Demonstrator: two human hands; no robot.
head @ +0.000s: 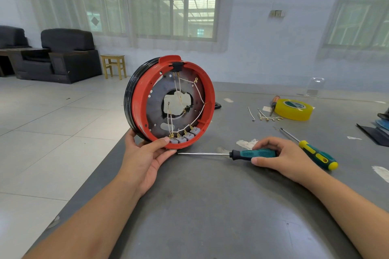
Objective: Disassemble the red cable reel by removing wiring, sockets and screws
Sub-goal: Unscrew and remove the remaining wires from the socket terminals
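Observation:
The red cable reel (139,99) stands on edge on the grey table (210,206), open side toward me, black cable wound round its back. Inside it, white wires (201,95) with brass terminals run to several grey sockets (185,135) at the bottom rim. My left hand (145,153) grips the reel's lower rim, thumb on the rim beside the sockets. My right hand (282,156) holds the teal-and-black handle of a screwdriver (250,153) that lies flat on the table, its tip pointing left at the reel's base.
A yellow-and-teal screwdriver (315,153) lies right of my right hand. Behind it are loose removed wires (266,115), a yellow tape roll (294,109) and an orange-handled screwdriver (274,102). Dark items sit at the table's right edge (376,130). The table's left edge runs diagonally past the reel.

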